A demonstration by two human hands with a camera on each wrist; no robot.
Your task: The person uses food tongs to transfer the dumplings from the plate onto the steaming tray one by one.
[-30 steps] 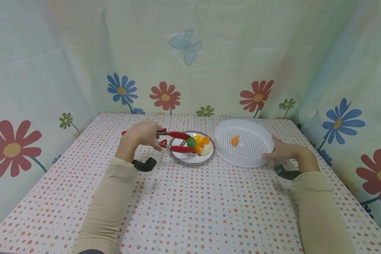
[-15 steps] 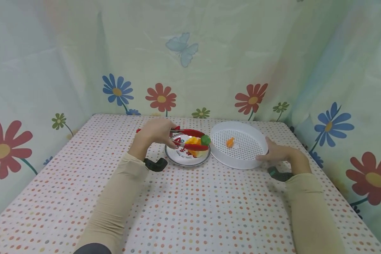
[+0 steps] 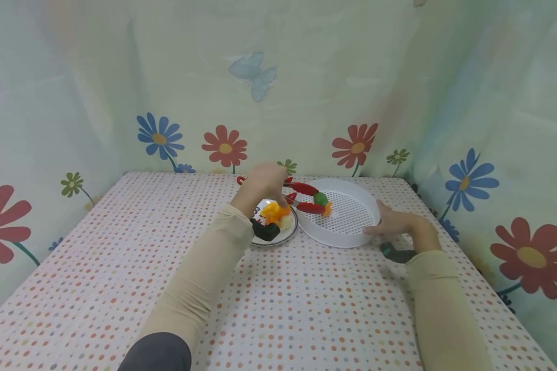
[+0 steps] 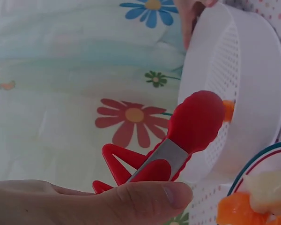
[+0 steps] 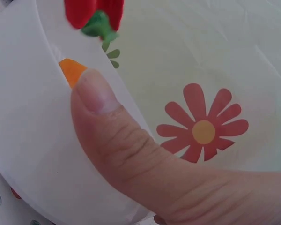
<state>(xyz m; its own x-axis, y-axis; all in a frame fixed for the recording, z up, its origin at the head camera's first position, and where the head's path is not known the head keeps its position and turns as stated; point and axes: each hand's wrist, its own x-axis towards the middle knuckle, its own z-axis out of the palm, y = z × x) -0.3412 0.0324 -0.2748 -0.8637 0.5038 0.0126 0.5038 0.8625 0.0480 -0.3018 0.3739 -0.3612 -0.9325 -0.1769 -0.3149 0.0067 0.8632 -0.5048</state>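
My left hand (image 3: 262,188) grips red-tipped tongs (image 3: 310,208) with metal arms. Between the tong tips is a small glossy green piece (image 3: 321,199), shaped like a little bell pepper, held over the white perforated basket (image 3: 336,239). In the left wrist view one broad red tong head (image 4: 196,123) hides the green piece. My right hand (image 3: 393,224) holds the basket's right side, its thumb (image 5: 117,136) against the outer wall near the rim. Inside the basket lies an orange piece (image 3: 327,209), partly behind the tongs.
Left of the basket, a white plate (image 3: 280,239) with a dark rim carries yellow-orange pieces (image 3: 273,212) and a pale piece (image 4: 268,190); my left hand partly covers it. A flowered curtain (image 3: 297,93) stands behind the dotted tabletop (image 3: 278,304).
My left hand has carried the tongs and green piece rightward from above the plate to above the basket. My right hand has stayed on the basket. The head view has shifted slightly.
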